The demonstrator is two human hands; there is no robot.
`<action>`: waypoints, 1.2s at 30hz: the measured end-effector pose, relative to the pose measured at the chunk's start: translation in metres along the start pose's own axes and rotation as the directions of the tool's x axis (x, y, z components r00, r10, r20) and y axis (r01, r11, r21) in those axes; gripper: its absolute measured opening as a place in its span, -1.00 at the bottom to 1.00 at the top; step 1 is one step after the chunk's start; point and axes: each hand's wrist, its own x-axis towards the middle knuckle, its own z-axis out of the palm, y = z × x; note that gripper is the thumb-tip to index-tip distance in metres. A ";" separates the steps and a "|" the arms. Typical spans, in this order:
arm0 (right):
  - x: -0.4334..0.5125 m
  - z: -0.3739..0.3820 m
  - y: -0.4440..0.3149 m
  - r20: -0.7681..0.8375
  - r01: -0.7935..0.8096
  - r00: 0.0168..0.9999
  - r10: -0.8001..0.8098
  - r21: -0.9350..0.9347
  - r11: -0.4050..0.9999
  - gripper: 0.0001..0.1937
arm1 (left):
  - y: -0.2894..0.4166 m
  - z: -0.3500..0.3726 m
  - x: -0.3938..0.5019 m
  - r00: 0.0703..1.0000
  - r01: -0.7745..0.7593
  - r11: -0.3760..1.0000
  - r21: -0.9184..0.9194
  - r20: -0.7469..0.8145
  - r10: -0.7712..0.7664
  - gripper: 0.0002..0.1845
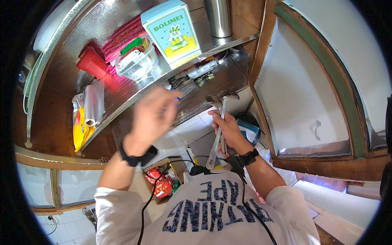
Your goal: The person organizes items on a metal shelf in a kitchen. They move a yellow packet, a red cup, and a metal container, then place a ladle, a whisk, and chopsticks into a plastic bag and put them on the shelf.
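Observation:
My right hand point(228, 127) is closed around the handles of two metal ladles or large spoons. One metal utensil point(216, 144) has a long handle with a hole at its end, hanging down toward my shirt. Beside it, the bowl of a second utensil point(213, 100) points up at the lower shelf. My left hand point(156, 111) is raised in front of the cabinet shelf and blurred by motion. Its fingers look bent; whether they hold anything is unclear. Behind it lie a white tube-shaped item point(202, 69) and dark utensils on the lower shelf point(219, 80).
On the upper shelf point(134, 87) stand a light-blue box point(173, 33), a clear plastic tub point(137, 62), a red cup point(93, 62), a clear film roll point(89, 105) and a steel cylinder point(219, 18). A wood-framed door point(303, 92) stands at right. Below is a cardboard box point(179, 167) with red packets.

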 end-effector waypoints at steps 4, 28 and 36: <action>-0.003 -0.004 0.001 -0.010 0.005 1.000 -0.005 0.028 1.000 -0.70 | -0.087 0.136 0.006 0.909 0.412 0.905 -0.103 0.108 -0.402 -0.74; -0.014 -0.019 -0.009 -0.030 -0.071 0.997 0.071 0.008 0.997 -0.69 | -0.120 0.122 -0.036 0.805 0.278 -0.668 -0.690 0.547 -0.230 -0.53; -0.002 0.004 -0.010 0.049 -0.026 0.999 0.025 0.028 0.999 -0.69 | -0.049 0.065 -0.061 0.822 0.288 -0.682 -0.672 0.538 -0.184 -0.42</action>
